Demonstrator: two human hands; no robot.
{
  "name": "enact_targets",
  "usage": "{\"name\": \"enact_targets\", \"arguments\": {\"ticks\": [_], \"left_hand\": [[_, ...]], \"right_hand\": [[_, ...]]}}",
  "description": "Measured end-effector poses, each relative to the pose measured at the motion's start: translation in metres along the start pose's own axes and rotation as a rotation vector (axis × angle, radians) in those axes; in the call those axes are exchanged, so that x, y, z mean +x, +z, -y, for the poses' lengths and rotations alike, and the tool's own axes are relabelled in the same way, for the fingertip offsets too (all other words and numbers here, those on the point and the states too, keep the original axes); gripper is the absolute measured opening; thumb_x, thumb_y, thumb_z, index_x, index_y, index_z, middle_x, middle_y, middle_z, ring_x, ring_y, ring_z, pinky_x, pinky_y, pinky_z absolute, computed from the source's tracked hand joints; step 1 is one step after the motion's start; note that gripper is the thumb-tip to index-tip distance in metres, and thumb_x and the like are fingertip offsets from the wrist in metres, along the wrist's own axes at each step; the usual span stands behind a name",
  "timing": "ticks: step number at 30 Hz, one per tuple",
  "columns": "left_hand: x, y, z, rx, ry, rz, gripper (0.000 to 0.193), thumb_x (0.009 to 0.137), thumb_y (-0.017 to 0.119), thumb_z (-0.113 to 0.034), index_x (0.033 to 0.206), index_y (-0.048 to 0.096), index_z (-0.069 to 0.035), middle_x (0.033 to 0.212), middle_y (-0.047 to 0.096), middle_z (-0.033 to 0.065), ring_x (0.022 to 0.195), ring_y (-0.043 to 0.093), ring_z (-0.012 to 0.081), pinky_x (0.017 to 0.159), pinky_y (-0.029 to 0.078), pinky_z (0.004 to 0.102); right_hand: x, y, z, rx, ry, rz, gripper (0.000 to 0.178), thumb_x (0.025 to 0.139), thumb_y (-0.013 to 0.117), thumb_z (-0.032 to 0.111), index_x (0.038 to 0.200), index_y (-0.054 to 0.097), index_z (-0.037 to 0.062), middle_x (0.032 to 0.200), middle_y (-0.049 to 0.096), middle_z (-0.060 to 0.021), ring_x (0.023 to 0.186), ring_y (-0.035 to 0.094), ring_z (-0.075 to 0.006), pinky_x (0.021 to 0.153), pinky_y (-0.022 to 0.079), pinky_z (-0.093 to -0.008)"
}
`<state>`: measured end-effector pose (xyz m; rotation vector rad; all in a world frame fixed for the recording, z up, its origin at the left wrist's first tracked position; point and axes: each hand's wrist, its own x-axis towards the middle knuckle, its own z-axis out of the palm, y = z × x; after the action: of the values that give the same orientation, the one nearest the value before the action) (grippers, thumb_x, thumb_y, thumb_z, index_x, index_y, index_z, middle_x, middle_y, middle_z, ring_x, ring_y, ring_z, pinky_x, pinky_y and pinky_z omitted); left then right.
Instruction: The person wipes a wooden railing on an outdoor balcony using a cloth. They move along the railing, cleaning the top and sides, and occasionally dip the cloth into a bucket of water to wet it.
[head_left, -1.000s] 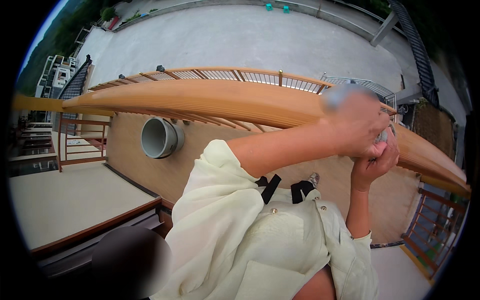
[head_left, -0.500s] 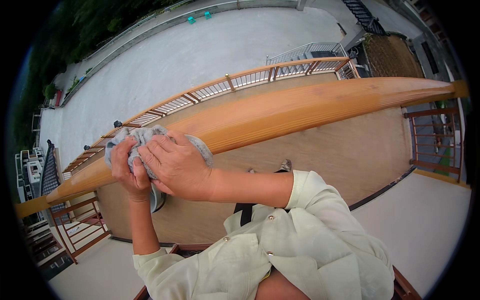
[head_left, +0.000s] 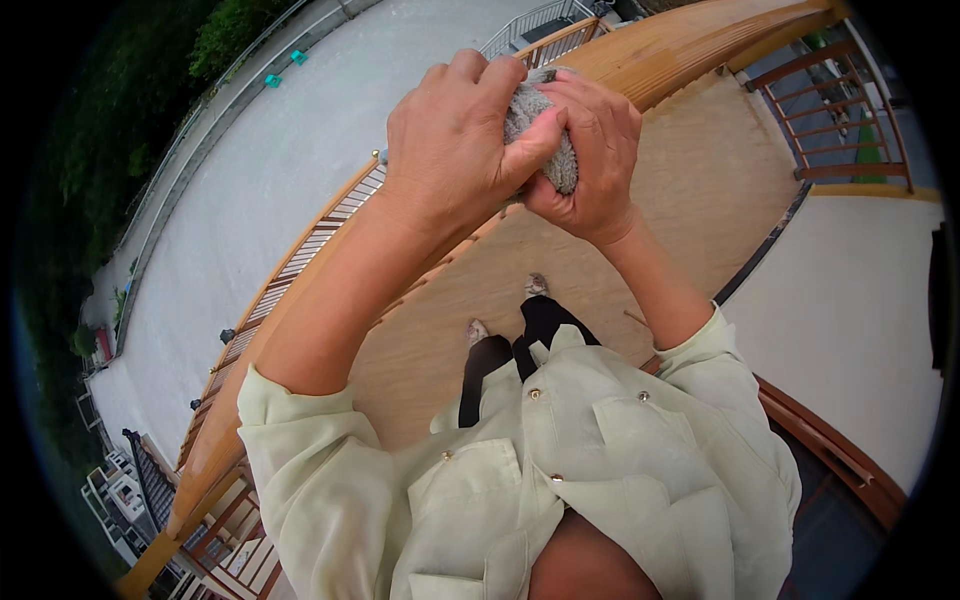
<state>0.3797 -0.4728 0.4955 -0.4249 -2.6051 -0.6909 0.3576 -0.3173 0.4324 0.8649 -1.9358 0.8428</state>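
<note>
A bunched grey terry cloth point(head_left: 525, 108) is squeezed between my two hands, over the long varnished wooden beam point(head_left: 690, 55). My left hand point(head_left: 450, 130) grips it from the left, the thumb lying across its near face. From the right, my right hand point(head_left: 600, 150) wraps its fingers round the other side. Both hands and the cloth hide the middle of the beam. Whether the cloth presses on the wood, I cannot tell.
Beyond the beam runs a wooden balcony railing point(head_left: 300, 250), with a grey paved yard point(head_left: 250, 180) below. My shoes point(head_left: 538, 285) stand on the tan floor point(head_left: 700, 180). A brown barred railing point(head_left: 830, 110) is at the right, near a pale wall surface point(head_left: 840, 280).
Both hands have moved from the beam's left part to the right and farther off, carrying the cloth. The view has turned, and my shoes now show fully.
</note>
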Motion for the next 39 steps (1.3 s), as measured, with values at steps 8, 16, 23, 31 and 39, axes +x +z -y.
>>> {"name": "enact_targets", "arguments": {"ticks": [8, 16, 23, 31, 39], "left_hand": [[0.076, 0.079, -0.084, 0.309, 0.422, 0.192, 0.048, 0.076, 0.067, -0.044, 0.107, 0.059, -0.009, 0.110, 0.055, 0.0143, 0.106, 0.050, 0.0324, 0.079, 0.046, 0.0468], [-0.006, 0.133, -0.068, 0.509, 0.644, 0.288, 0.027, 0.072, 0.061, -0.010, 0.098, 0.059, -0.008, 0.113, 0.054, 0.0055, 0.113, 0.049, 0.0237, 0.086, 0.041, 0.0404], [-0.057, 0.100, -0.037, 0.080, 0.383, 0.507, 0.035, 0.080, 0.059, -0.001, 0.115, 0.060, -0.006, 0.133, 0.048, 0.0172, 0.128, 0.040, 0.0402, 0.107, 0.030, 0.0503], [-0.078, 0.060, -0.033, -0.507, -0.162, 0.890, 0.027, 0.082, 0.071, -0.005, 0.107, 0.066, 0.001, 0.108, 0.068, 0.0139, 0.106, 0.062, 0.0262, 0.098, 0.043, 0.0391], [-0.070, 0.116, 0.013, 0.270, -0.068, 0.461, 0.065, 0.079, 0.073, -0.020, 0.134, 0.041, -0.005, 0.117, 0.055, 0.0194, 0.111, 0.049, 0.0382, 0.097, 0.035, 0.0489]], "right_hand": [[-0.064, -0.010, -0.095, 0.021, 0.385, -0.376, 0.041, 0.089, 0.059, 0.035, 0.115, 0.050, 0.0039, 0.111, 0.056, -0.0119, 0.106, 0.055, -0.0311, 0.091, 0.042, -0.0387], [-0.125, 0.042, -0.018, 0.294, 0.956, -0.194, 0.046, 0.081, 0.070, 0.018, 0.120, 0.049, 0.0036, 0.121, 0.050, -0.0146, 0.113, 0.049, -0.0280, 0.093, 0.042, -0.0330], [-0.145, 0.058, 0.011, 0.379, 1.020, -0.255, 0.059, 0.081, 0.068, 0.018, 0.133, 0.042, 0.0069, 0.134, 0.038, -0.0156, 0.130, 0.035, -0.0325, 0.109, 0.032, -0.0374], [-0.162, 0.125, -0.060, 1.497, 1.439, -1.016, 0.040, 0.084, 0.061, 0.027, 0.118, 0.047, 0.0095, 0.117, 0.046, -0.0116, 0.112, 0.046, -0.0268, 0.098, 0.040, -0.0379], [-0.281, 0.165, -0.085, 2.014, 1.444, -1.596, 0.024, 0.094, 0.044, 0.035, 0.103, 0.051, 0.0146, 0.095, 0.054, -0.0037, 0.097, 0.052, -0.0185, 0.091, 0.044, -0.0365]]}}
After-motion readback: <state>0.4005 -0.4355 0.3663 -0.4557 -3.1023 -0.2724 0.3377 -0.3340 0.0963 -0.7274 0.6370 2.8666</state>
